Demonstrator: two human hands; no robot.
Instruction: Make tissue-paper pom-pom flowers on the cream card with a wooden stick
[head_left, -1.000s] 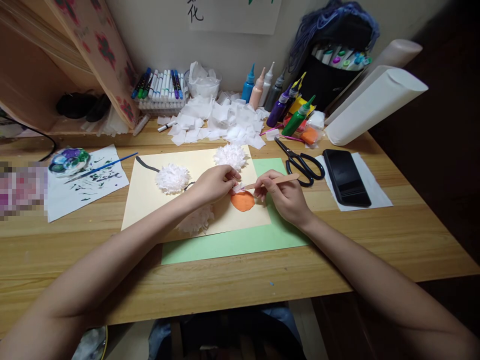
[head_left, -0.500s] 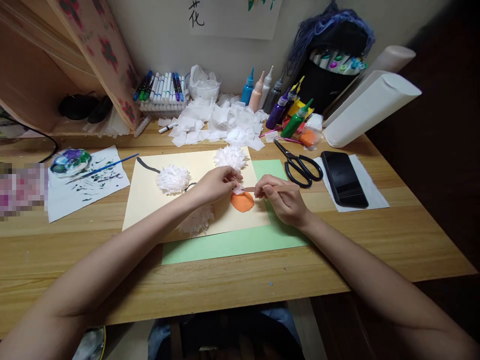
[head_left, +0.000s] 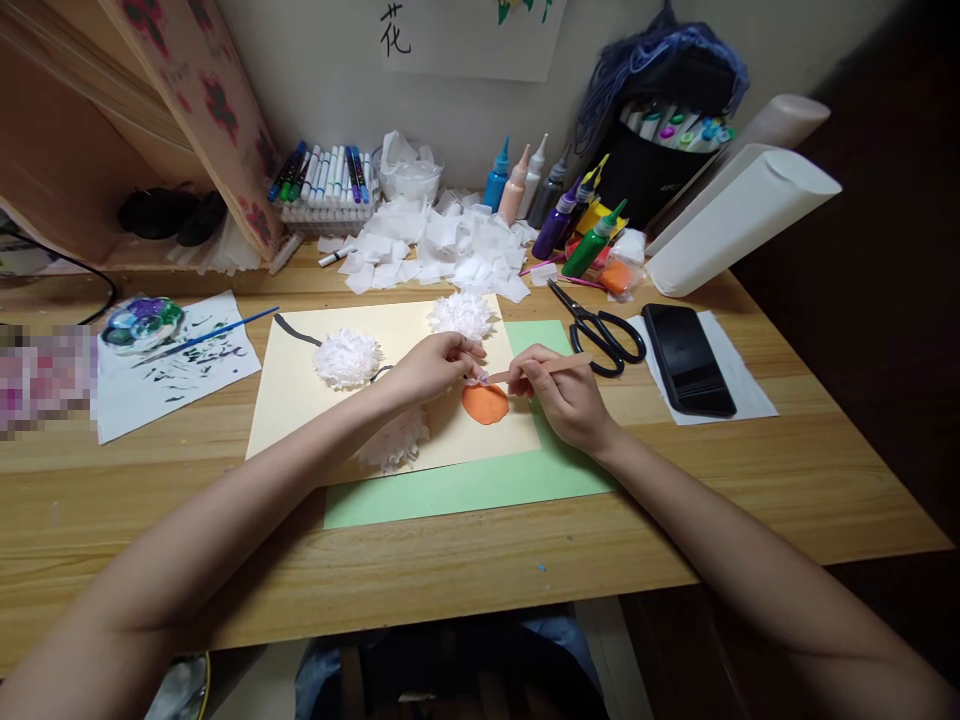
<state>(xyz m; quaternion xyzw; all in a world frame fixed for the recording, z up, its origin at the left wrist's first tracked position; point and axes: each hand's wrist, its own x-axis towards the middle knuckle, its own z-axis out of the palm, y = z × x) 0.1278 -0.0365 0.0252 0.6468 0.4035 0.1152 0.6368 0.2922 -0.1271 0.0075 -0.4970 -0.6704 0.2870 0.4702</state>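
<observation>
My left hand (head_left: 439, 362) pinches a small piece of white tissue paper (head_left: 477, 380) at the upper edge of an orange clay disc (head_left: 485, 405). Closed around a slim brown stick (head_left: 568, 364), my right hand (head_left: 561, 400) brings its tip against or close to that paper. The disc lies on a cream sheet (head_left: 289, 420), which overlaps a green sheet (head_left: 465, 492). Ruffled white paper flowers sit on the cream sheet: one at the left (head_left: 346, 359), one at the top (head_left: 461, 315), and one (head_left: 397, 442) partly covered by my left forearm.
Loose tissue squares (head_left: 450, 245) are heaped behind the sheets, near paint bottles (head_left: 514, 185) and a marker box (head_left: 326, 190). Black scissors (head_left: 600, 335) and a phone (head_left: 688, 358) lie to the right. A blue brush (head_left: 214, 332) rests on paint-stained paper (head_left: 127, 410) at left.
The brown stick has tilted, its back end now higher, and its tip has shifted slightly toward the tissue piece. My left hand stays nearly in place, with the paper now lower against the disc.
</observation>
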